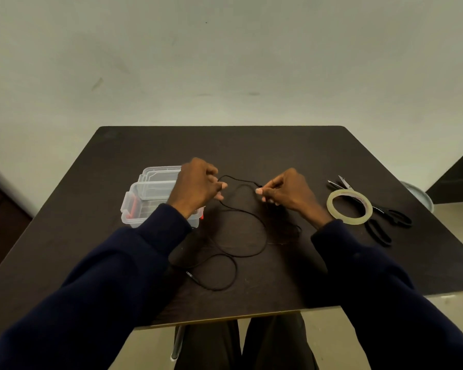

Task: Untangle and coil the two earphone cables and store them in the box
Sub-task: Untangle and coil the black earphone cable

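clear box (135,213) lies open; left hand (195,184), right hand (288,192) pinch black cable (263,236).

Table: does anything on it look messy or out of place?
The black cable sprawls in loose, crossing loops, not coiled, held by the left hand and right hand. The tape roll lies partly on the scissors. Nothing looks spilled or broken.
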A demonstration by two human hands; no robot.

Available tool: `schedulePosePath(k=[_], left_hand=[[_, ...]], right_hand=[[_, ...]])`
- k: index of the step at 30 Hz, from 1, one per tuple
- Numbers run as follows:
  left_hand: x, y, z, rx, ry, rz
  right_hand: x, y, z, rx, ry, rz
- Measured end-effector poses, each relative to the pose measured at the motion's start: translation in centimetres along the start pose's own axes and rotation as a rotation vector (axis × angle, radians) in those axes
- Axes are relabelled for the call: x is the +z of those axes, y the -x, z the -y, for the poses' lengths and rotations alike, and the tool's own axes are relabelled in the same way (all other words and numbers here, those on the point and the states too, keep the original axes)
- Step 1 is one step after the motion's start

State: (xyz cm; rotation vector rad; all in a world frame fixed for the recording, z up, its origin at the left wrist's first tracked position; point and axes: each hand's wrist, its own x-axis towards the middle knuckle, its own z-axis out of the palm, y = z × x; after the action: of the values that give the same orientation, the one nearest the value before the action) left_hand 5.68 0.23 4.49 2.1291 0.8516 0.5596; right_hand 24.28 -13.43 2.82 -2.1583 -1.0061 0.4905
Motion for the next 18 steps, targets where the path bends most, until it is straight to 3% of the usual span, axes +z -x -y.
schedulePosePath(k=[5,10,15,18], left_hand=[[-1.6,0.8,0.9,0.001,0.189,0.032],[-3.0,2.4,1.2,0.027,0.5,-0.041],[-3.9,4.2,2.1,-0.004,0.674,-0.01],[-4.4,5.3,2.3,-0.013,0.743,-0.007]], right_hand=[[0.2,0.8,0.9,-0.049,0.142,-0.062],[1.2,4.2,3.2,-0.269,0.093,-0.123],[4.6,10.2,6.8,-0.333,0.059,0.394],[6.3,12.6,7.2,-0.3,0.121,0.555]])
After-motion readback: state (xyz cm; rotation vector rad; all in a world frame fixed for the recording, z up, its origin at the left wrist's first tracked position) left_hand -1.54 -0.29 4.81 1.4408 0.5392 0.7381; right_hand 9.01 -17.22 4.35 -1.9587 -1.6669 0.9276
